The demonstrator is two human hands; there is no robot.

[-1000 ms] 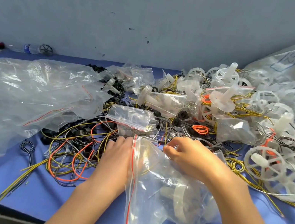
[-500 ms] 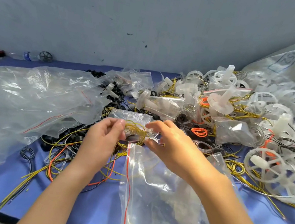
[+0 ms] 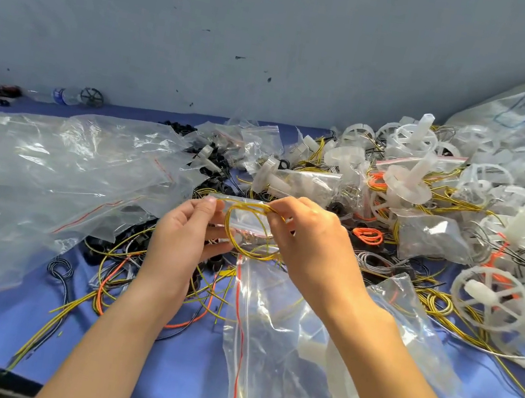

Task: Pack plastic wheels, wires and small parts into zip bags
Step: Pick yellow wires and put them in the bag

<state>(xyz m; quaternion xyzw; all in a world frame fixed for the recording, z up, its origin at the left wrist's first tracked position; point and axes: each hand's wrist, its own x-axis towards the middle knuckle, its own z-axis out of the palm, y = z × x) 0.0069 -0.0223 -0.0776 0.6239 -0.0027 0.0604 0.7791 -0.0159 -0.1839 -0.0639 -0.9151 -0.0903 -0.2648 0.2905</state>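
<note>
blue surface [image 3: 9,313] is lying cluttered under wires [image 3: 109,277] and clear bags [image 3: 51,163]. the left hand [image 3: 181,237] and right hand [image 3: 313,242] are each pinching a yellow wire loop [image 3: 246,254] by the far end of the near zip bag [image 3: 279,358]. white plastic wheels [image 3: 494,300] are sitting piled at the right.

Both bare forearms reach forward and draw together, wrists nearly straight. The left hand [image 3: 183,237] turns its palm toward the right hand [image 3: 312,245]. Its thumb and forefinger pinch the yellow wire loop [image 3: 255,256], and its other fingers curl underneath. The right hand, just beside it with knuckles up, pinches the same loop with curled fingertips.
</note>
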